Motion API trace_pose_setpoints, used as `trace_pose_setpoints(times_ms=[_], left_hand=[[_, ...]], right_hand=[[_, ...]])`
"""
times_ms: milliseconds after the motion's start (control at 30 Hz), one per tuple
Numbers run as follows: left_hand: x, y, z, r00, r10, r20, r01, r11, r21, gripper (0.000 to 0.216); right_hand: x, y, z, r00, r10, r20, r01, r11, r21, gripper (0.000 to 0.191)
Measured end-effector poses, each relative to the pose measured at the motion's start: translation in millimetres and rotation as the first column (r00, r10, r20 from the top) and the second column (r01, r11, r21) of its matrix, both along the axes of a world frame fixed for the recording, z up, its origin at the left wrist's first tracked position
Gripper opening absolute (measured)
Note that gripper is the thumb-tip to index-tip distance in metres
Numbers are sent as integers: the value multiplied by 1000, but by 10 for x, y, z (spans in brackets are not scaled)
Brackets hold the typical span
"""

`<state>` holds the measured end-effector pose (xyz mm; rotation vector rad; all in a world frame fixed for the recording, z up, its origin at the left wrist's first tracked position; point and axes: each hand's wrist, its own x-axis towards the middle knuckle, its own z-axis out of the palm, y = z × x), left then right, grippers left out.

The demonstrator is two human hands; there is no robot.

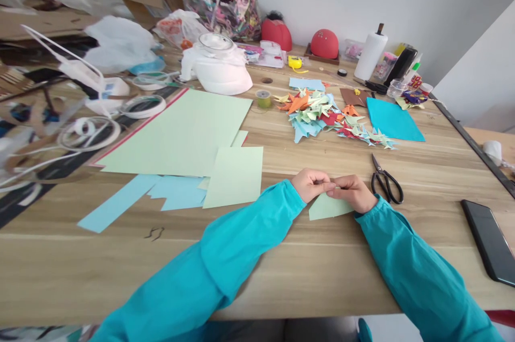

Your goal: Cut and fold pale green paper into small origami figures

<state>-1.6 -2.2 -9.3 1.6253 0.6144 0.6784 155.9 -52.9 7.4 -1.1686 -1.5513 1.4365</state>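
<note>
Both my hands meet over the wooden table, fingertips together. My left hand [313,183] pinches the upper edge of a small pale green paper sheet [328,208]. My right hand [354,191] pinches the same paper close beside it, and the fingers hide its top part. To the right lie black-handled scissors [386,180], blades pointing away. On the left is a square of pale green paper [235,176] next to a large green sheet [177,130]. Beyond my hands sits a pile of folded paper shapes [317,111] in several colours.
Blue paper strips [116,202] lie at the left, near white coiled cables [88,132]. A phone [488,240] rests at the right. Farther back are a thread spool [263,98], a turquoise square [394,119], a white bundle [219,65] and a red pincushion-like dome [324,44].
</note>
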Motion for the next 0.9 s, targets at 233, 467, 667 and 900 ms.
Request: trace_pose_setpoints(times_ms=[233, 467, 667, 900], left_hand=[[-10, 2, 65, 999, 31, 33, -26, 990, -142, 37], [-20, 13, 100, 988, 150, 27, -142, 972, -190, 37], [-19, -2, 84, 996, 81, -48, -87, 986, -141, 37], [-26, 29, 106, 997, 81, -7, -80, 981, -175, 38]], right_hand=[[-25, -28, -20, 994, -105, 16, 105, 994, -27, 31], [-6, -12, -12, 992, -100, 76, 96, 994, 44, 39], [-23, -11, -3, 982, -80, 169, 49, 982, 181, 37], [-18, -9, 4, 986, -66, 152, 39, 984, 174, 35]])
